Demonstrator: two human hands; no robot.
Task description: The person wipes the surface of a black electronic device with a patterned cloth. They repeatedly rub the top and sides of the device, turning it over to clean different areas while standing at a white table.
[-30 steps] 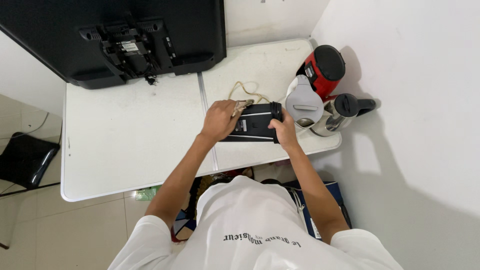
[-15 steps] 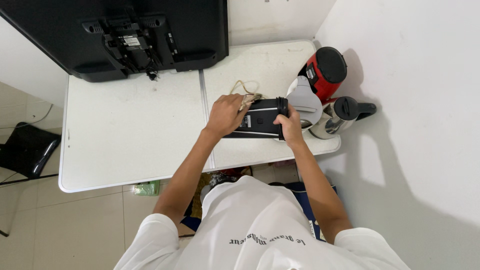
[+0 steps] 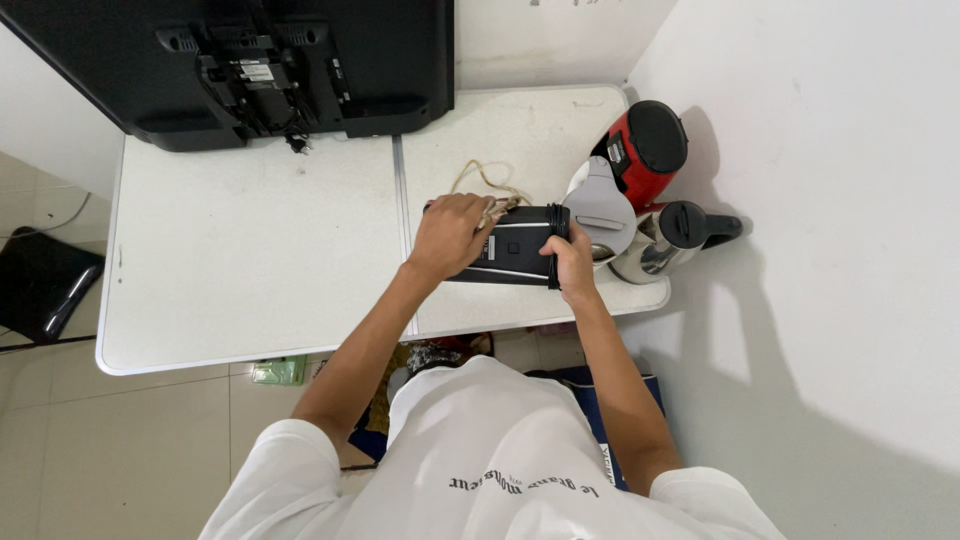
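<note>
A flat black device [image 3: 512, 247] lies on the right part of the white table [image 3: 250, 260]. My left hand [image 3: 450, 233] rests on its left end, fingers curled over the top. A black cord is wound around the device's right end, and my right hand [image 3: 570, 262] grips that end over the cord. A thin tan cord [image 3: 482, 179] loops on the table just behind the device.
A large black monitor [image 3: 250, 60] stands at the back of the table, its rear side up. A red and grey appliance [image 3: 635, 160] and a steel kettle [image 3: 665, 240] with a black lid stand by the right wall. A black chair [image 3: 40, 285] is at the left.
The view has shifted slightly. Both hands stay on the black device, the right hand now closed further over its right end.
</note>
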